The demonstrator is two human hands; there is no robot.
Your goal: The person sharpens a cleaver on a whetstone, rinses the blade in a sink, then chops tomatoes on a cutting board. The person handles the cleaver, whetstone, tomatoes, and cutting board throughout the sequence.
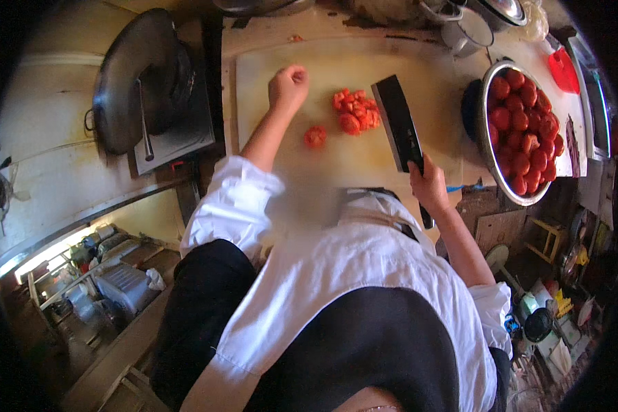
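Note:
My right hand grips the handle of a black-bladed cleaver. Its blade points up and away over the right part of a pale cutting board. Left of the blade sits a small heap of chopped tomato on the board. A separate tomato piece lies nearer to me, left of the heap. My left hand is curled above the board's left part, apart from the tomato; whether its fingers hold anything is hidden.
A metal basin heaped with whole red tomatoes stands to the right. Behind it are a mug and a red plastic item. At left, a large dark wok has a long-handled utensil in it.

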